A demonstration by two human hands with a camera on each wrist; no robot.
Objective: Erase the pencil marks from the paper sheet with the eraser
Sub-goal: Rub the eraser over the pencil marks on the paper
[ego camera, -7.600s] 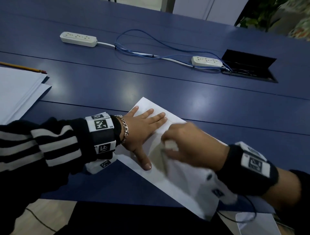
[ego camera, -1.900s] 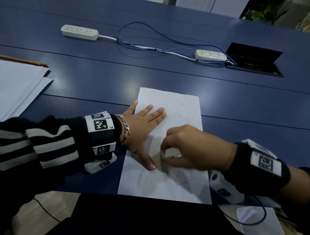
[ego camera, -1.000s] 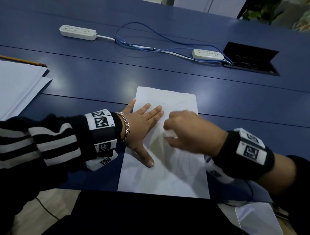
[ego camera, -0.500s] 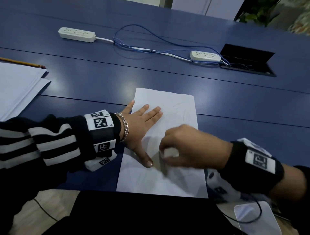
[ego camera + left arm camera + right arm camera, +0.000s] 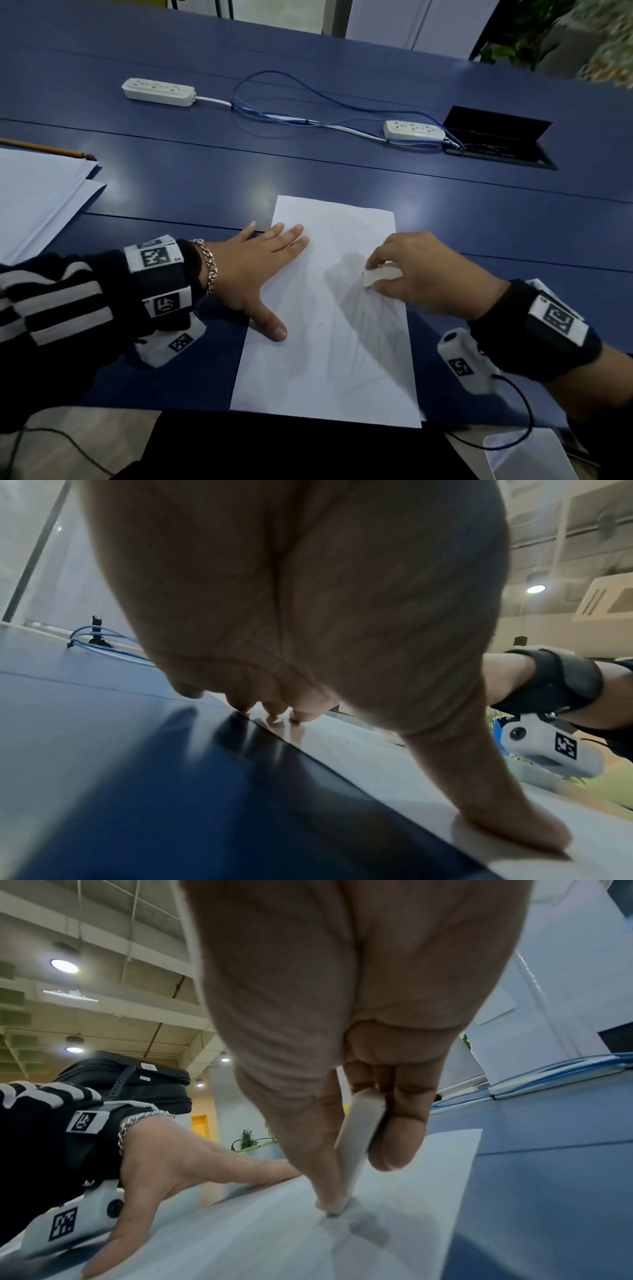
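Paper sheet: the paper sheet lies flat on the blue table, lower centre of the head view, its near edge at the table's front edge; faint grey pencil marks streak its lower right half, and a few dark specks sit near its middle
Left hand: the left hand lies flat with fingers straight and spread — fingertips and thumb on the sheet's left edge, palm over the bare table just beside it; the left wrist view shows the thumb pressed onto the paper
Right hand: the right hand is at centre right of the head view, over the sheet's right side, pinching the eraser between thumb and curled fingers
Eraser: white and flat; in the right wrist view the eraser tilts down with its lower end touching the paper beside the thumb tip
Wrists: black bands with white marker tags and a small white camera unit on each; a chain bracelet and a striped sleeve on the left arm
Far table: two white power strips joined by white and blue cables across the upper middle, next to an open black cable hatch at upper right
Left edge: a stack of white paper with a yellow pencil along its far side — well apart from the sheet
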